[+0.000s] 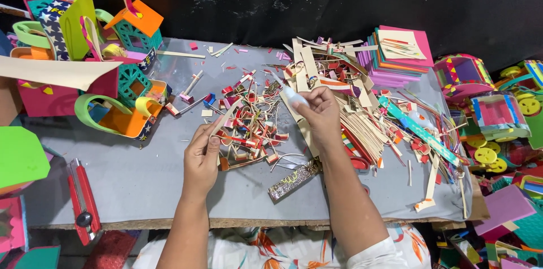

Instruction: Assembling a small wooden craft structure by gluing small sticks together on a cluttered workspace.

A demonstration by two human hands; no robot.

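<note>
A cream paper strip [222, 121] is pinched by the fingers of the left hand [201, 159] over a scrap pile [251, 128] on the grey worktop [141, 184]; a small white tube [294, 97] is gripped in the closed right hand [323, 115], beside stacked coloured sheets [396, 54]

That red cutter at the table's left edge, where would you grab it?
Probably by the long red body of the cutter, just above its black knob, coming from above with fingers across its narrow width. It lies flat, lengthwise along the table edge, with both long sides free.
</note>
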